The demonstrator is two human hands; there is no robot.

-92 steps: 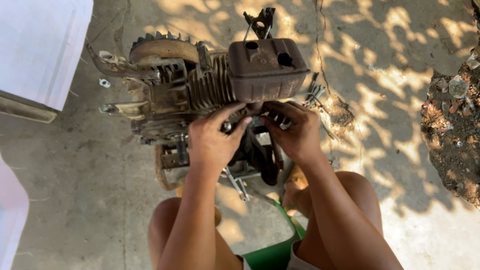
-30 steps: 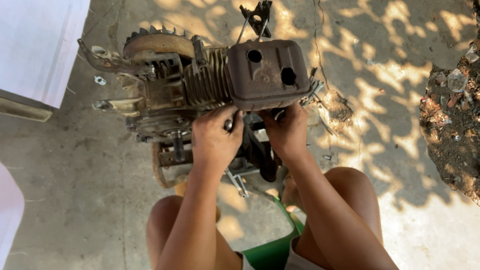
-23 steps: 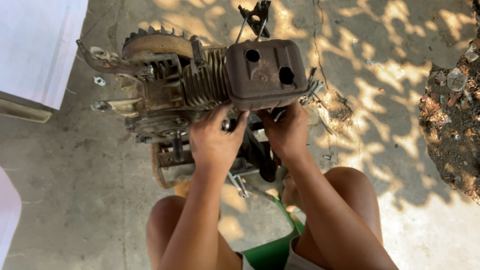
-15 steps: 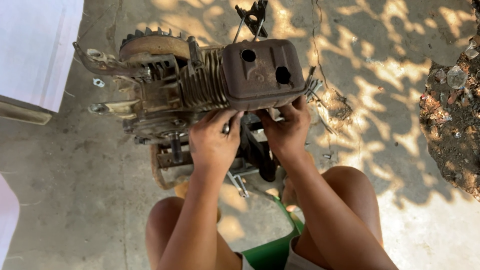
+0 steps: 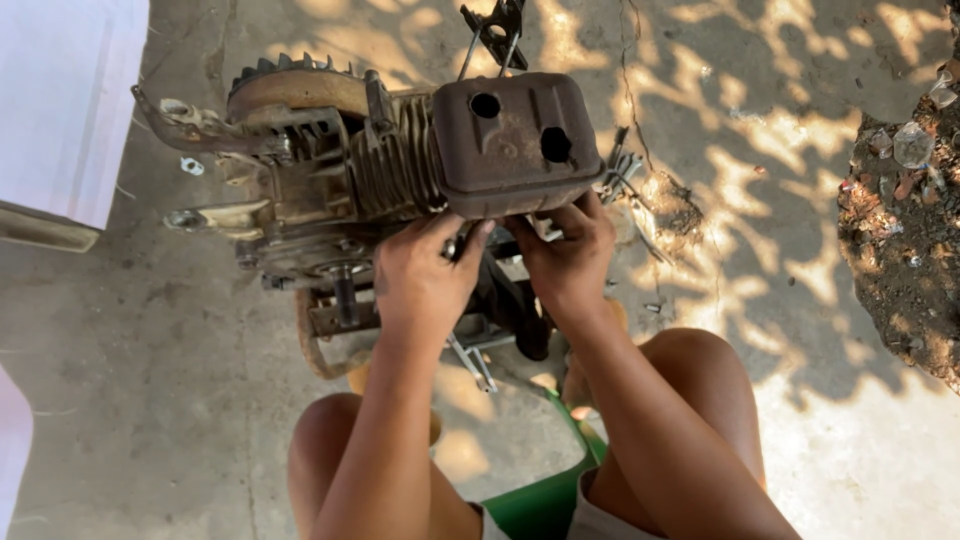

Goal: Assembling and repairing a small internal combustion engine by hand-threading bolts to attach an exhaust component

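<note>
An outdoor repair yard: cracked concrete floor (image 5: 150, 400), tree shade, dirt patch (image 5: 905, 250), rusty engine (image 5: 400, 170).

Rusty matt metal engine (image 5: 400, 170) (grimy), rough concrete floor (image 5: 150, 400)

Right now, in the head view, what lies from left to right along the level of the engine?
White panel → small washer on the ground → toothed flywheel → cooling fins → rusty boxy muffler with two holes → dirt and rubble pile.

Bare forearms and knees, light shorts (only the hems visible), no sleeves or gloves.
</note>
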